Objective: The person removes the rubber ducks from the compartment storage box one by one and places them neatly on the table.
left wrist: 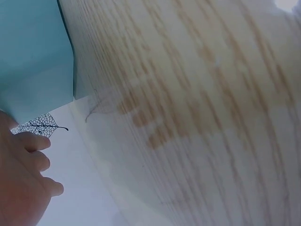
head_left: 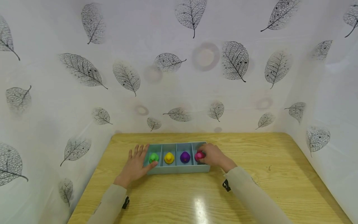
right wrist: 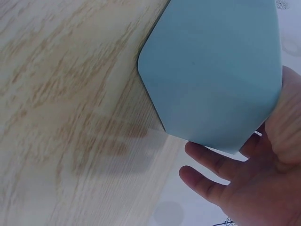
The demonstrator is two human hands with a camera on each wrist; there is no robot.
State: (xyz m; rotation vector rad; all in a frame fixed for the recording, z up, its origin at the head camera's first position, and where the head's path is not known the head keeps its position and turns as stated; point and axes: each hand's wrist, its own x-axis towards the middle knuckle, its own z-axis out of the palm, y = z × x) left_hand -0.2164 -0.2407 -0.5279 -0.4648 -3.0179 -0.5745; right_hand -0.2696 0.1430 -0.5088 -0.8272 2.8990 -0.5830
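Observation:
A light blue divided box (head_left: 179, 169) lies on the table, with one small rubber duck in each compartment. From left to right they are a green duck (head_left: 153, 158), a yellow duck (head_left: 169, 158), a purple duck (head_left: 185, 157) and a pink duck (head_left: 199, 156). My right hand (head_left: 213, 156) reaches over the box's right end and pinches the pink duck, which it partly covers. In the right wrist view, other fingers (right wrist: 207, 186) extend outside the box wall. At the left end, my left hand (head_left: 135, 165) rests against the box, fingers spread and thumb by the front rim.
The wood-grain table (head_left: 167, 199) extends in front of the box and to both sides. Behind and beside it hangs a pale sheet (head_left: 173, 90) printed with dark leaves. A black strap (head_left: 226, 185) shows below the right sleeve, another (head_left: 126, 202) by the left.

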